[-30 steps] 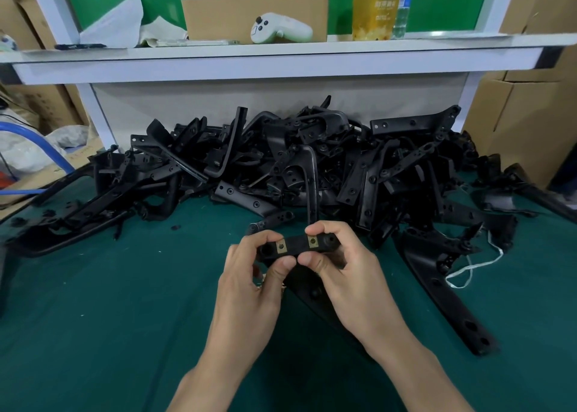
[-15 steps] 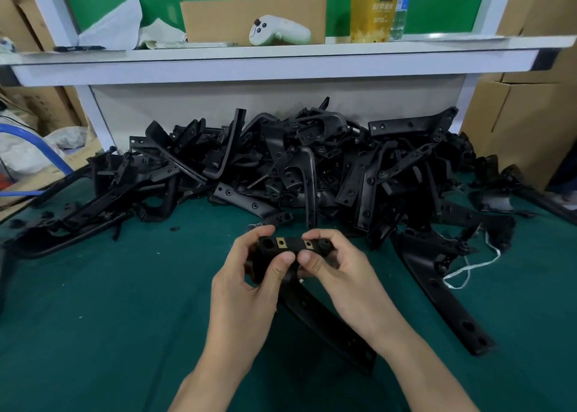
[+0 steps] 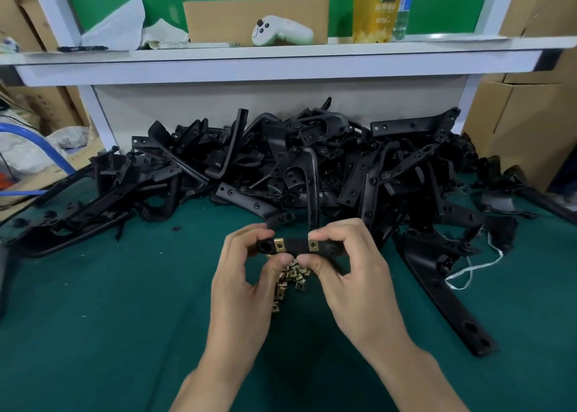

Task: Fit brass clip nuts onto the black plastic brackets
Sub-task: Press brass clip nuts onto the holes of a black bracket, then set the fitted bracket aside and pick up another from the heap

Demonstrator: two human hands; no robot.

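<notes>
Both hands hold one black plastic bracket [image 3: 296, 245] level above the green mat. My left hand [image 3: 246, 280] pinches its left end between thumb and fingers, and my right hand [image 3: 349, 274] pinches its right end. Two brass clip nuts sit on the bracket: a left clip nut [image 3: 280, 245] and a right clip nut [image 3: 313, 245]. Under the hands a small heap of loose brass clip nuts [image 3: 292, 279] lies on the mat, partly hidden by my thumbs.
A big pile of black brackets [image 3: 281, 168] fills the back of the green mat [image 3: 109, 318]. One long black bracket [image 3: 443, 290] lies to the right with a white string [image 3: 468, 271]. A white shelf [image 3: 281, 59] overhangs the pile. Cardboard boxes [image 3: 524, 124] stand at right.
The long part of the bracket that hung below my hands is no longer seen there; the loose clip nut heap now shows under them. The held bracket end stays level between both hands.
</notes>
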